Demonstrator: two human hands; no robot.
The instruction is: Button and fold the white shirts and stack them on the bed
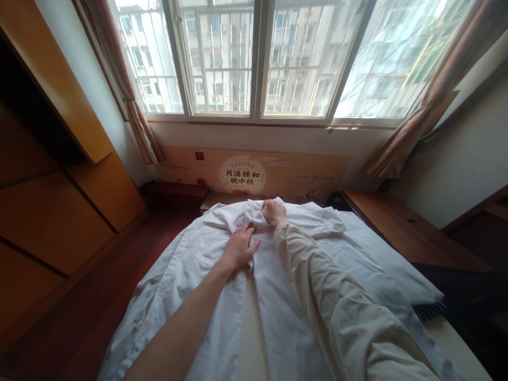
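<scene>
A white button shirt lies spread out, front up, on a light surface in front of me. My left hand rests on the shirt's chest near the placket, its fingers bunching the cloth. Farther away, my right hand, in a beige sleeve, is closed on the shirt's collar. A chest pocket shows to the left of my left hand.
A wooden wardrobe fills the left side, above a dark red wooden floor. A wooden desk stands on the right. A wide window with curtains is ahead, and a printed cardboard panel leans below it.
</scene>
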